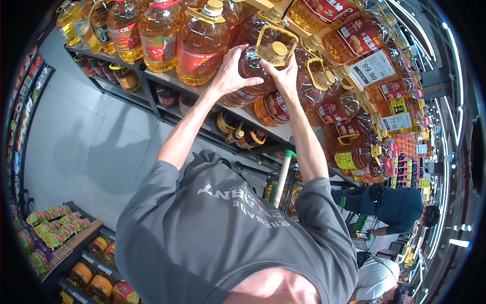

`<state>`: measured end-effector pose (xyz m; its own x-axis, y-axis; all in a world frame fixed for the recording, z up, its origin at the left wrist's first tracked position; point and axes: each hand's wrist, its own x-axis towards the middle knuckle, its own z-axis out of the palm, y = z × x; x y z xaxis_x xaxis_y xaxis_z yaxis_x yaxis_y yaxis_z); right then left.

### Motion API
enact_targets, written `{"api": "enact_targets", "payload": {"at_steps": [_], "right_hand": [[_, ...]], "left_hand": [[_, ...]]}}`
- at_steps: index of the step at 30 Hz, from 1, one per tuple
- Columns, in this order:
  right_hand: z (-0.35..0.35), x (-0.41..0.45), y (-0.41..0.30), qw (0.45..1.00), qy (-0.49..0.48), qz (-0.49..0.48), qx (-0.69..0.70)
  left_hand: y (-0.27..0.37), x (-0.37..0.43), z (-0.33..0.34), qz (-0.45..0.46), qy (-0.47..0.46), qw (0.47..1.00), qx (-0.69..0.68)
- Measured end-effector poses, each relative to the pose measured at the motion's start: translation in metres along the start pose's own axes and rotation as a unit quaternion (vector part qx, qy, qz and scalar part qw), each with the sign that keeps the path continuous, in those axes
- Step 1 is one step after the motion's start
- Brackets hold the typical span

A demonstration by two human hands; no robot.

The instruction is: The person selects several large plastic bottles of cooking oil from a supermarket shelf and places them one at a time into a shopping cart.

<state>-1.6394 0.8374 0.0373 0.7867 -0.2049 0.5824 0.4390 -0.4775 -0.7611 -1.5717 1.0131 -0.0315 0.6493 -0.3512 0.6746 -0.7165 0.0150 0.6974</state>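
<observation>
My left hand [234, 74] is pressed around the side of a large clear plastic bottle of cooking oil [251, 67], with its thumb across the front. On the other side, my right hand [281, 76] grips the same bottle just below its yellow screw cap [277, 52]. A yellow carry handle [265, 34] rises beside the cap. The bottle stands tilted in view at the front of a display shelf [243, 112], and my fingers partly cover its red label. Another red-labelled oil bottle [271, 108] sits close beside it, below my right wrist.
More oil bottles [201, 57] line the shelf to the left. Price tags [372, 68] hang at the right. A shopping cart with a green-tipped handle [283, 174] is by my right side. Two people, one in a dark shirt [398, 209] and one in white [377, 279], are farther right.
</observation>
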Motion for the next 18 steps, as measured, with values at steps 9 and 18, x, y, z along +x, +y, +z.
{"api": "enact_targets", "payload": {"at_steps": [9,18], "right_hand": [[0.001,0.031,-0.004,0.979,-0.187,0.002,0.075],[0.008,0.043,0.001,0.987,-0.145,0.030,0.065]], "left_hand": [[0.015,-0.024,0.013,-0.031,0.130,0.989,0.066],[0.008,-0.006,0.018,0.017,0.130,0.975,0.180]]}}
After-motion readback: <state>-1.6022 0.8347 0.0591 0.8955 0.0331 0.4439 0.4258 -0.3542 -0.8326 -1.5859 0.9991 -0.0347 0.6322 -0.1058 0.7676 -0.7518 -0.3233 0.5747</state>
